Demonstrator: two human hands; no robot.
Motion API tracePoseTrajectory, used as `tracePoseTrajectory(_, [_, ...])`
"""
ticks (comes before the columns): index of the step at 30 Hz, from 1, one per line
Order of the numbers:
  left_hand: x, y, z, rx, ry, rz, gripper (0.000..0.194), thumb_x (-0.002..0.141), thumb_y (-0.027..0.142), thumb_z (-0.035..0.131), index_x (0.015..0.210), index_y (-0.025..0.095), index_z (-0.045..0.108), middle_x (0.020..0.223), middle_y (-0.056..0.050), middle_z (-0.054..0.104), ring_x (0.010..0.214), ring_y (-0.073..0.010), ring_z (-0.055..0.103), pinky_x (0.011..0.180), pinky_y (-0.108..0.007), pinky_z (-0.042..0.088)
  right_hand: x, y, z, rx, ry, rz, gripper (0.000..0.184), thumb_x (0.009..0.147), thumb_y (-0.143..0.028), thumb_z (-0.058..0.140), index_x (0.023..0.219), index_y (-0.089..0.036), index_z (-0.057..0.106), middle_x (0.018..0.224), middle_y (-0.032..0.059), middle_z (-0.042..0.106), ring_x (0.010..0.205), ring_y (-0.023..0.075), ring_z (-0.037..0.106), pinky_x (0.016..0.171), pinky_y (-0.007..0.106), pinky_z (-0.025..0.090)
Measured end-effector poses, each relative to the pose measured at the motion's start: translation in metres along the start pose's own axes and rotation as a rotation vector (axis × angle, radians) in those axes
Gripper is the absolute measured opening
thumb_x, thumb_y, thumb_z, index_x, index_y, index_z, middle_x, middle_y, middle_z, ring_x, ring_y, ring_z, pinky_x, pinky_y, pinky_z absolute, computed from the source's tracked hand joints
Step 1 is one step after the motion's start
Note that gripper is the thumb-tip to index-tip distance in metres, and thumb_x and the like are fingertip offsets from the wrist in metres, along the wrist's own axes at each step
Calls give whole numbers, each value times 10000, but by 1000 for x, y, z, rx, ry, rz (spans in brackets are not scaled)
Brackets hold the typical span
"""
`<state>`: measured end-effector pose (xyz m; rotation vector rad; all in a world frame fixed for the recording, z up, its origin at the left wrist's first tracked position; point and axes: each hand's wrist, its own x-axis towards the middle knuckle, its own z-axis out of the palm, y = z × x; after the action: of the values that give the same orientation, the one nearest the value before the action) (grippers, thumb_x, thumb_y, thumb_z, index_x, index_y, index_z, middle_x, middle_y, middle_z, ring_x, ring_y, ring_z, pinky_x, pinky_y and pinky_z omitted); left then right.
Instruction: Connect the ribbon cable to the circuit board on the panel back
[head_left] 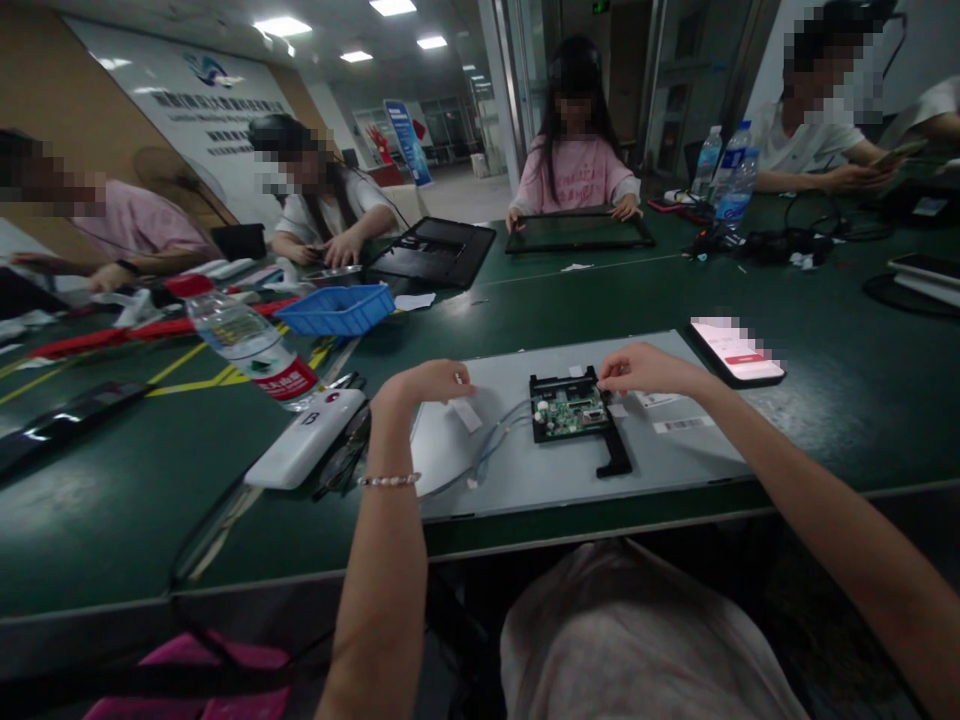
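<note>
A grey metal panel (510,480) lies flat on the table before me. On it sits a black plastic bracket (616,455) holding a green circuit board (566,418). Thin grey cables (495,440) run from the board's left side across the panel. My left hand (424,385) hovers over the panel's left part, fingers curled in a pinch; what they hold, if anything, is too small to name. Beside the bracket's upper right corner, my right hand (649,370) has its fingertips pressed together, their content hidden. A white paper tag (466,414) shows below the left fingers.
Left of the panel are a white power bank (307,438), a tilted water bottle (251,345) and a blue tray (337,310). A phone (731,350) lies at right. Across the table, a person (576,170) holds a black frame (581,232); other people sit around.
</note>
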<state>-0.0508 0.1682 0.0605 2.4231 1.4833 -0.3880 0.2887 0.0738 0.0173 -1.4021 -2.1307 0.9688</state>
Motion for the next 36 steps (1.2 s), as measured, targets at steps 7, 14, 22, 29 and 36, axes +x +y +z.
tracePoseTrajectory(7, [-3,-3,-1,-85,-166,63,272,648,239,549,882,158,663,757,-21,675,640,-136,595,580,-209,422,0,-4,4,27,68,-15,197,770,-320,584,811,-162,696,694,21,677,611,135,601,581,254,426])
tracePoseTrajectory(14, [-25,6,-15,-366,-63,322,230,757,330,546,878,157,638,651,11,563,570,-97,493,528,-193,367,2,-5,10,118,153,-87,189,790,-323,589,816,-169,696,731,29,683,640,141,608,621,273,458])
tracePoseTrajectory(22, [-15,23,-9,-342,-259,356,232,724,330,582,861,154,644,650,6,591,568,-109,523,510,-199,383,0,-32,34,-71,252,-413,227,889,-276,515,1008,-185,686,940,60,697,828,166,620,724,293,470])
tracePoseTrajectory(29, [-4,26,-1,-235,-211,318,306,711,344,592,960,177,658,854,-19,681,645,-115,581,631,-215,431,-3,-53,66,-339,93,-724,353,900,-268,514,1230,-162,582,1267,134,599,1191,235,521,1012,424,403])
tracePoseTrajectory(36, [-13,29,-10,-329,-82,360,274,760,375,546,904,164,648,766,-4,646,617,-102,538,571,-206,390,-4,-66,84,-467,-30,-813,475,919,-404,484,1267,-84,531,1286,170,587,1283,259,444,1052,436,351])
